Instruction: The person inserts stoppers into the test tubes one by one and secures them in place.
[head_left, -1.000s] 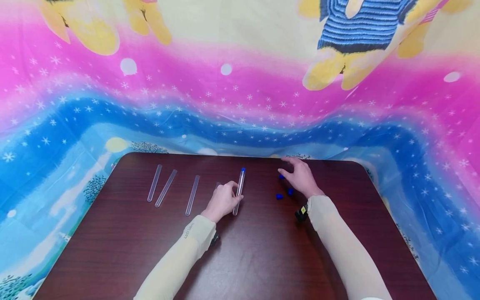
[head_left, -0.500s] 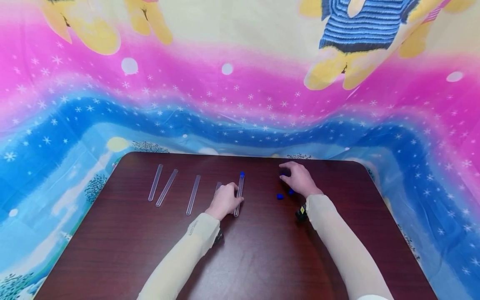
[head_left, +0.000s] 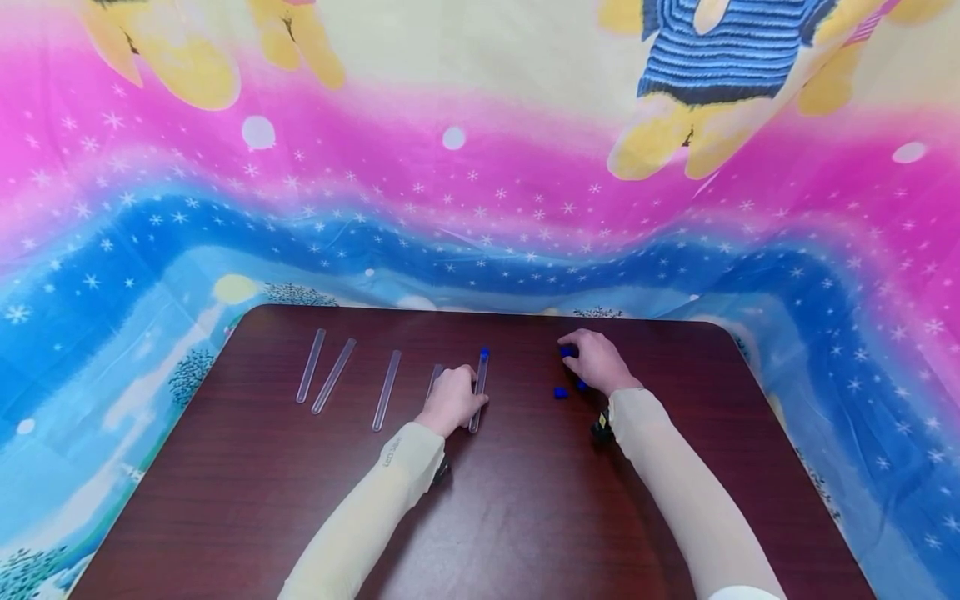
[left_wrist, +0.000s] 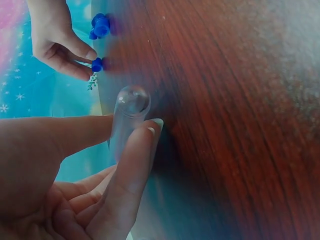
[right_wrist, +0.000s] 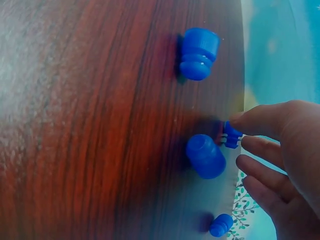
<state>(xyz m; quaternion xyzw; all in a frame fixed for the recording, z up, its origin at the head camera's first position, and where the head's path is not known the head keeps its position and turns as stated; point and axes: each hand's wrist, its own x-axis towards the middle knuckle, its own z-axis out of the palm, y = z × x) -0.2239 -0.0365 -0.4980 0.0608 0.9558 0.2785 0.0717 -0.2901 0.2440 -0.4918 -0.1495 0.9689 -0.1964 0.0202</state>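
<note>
My left hand [head_left: 450, 400] holds a clear test tube [head_left: 480, 383] between thumb and fingers; a blue stopper [head_left: 484, 354] sits in its far end. Seen from the left wrist, the tube's rounded bottom [left_wrist: 132, 102] points toward the camera. At the right, my right hand [head_left: 600, 362] pinches a loose blue stopper [right_wrist: 231, 135] with its fingertips, low at the far part of the table. Two more ribbed blue stoppers [right_wrist: 200, 52] lie close to that hand, and another small stopper [right_wrist: 221, 225] shows farther off in the right wrist view.
Left of my left hand lie several uncapped clear tubes, among them a leftmost tube [head_left: 311, 367], a slanted tube [head_left: 333, 377] and a middle tube [head_left: 386, 390]. One tube [head_left: 433, 379] is partly behind the left hand. A patterned cloth [head_left: 450, 208] hangs beyond the brown table [head_left: 525, 500].
The held tube's capped end has come down toward me a little. My right hand's fingers have lowered and drawn in on the blue stopper. The other tubes lie where they were.
</note>
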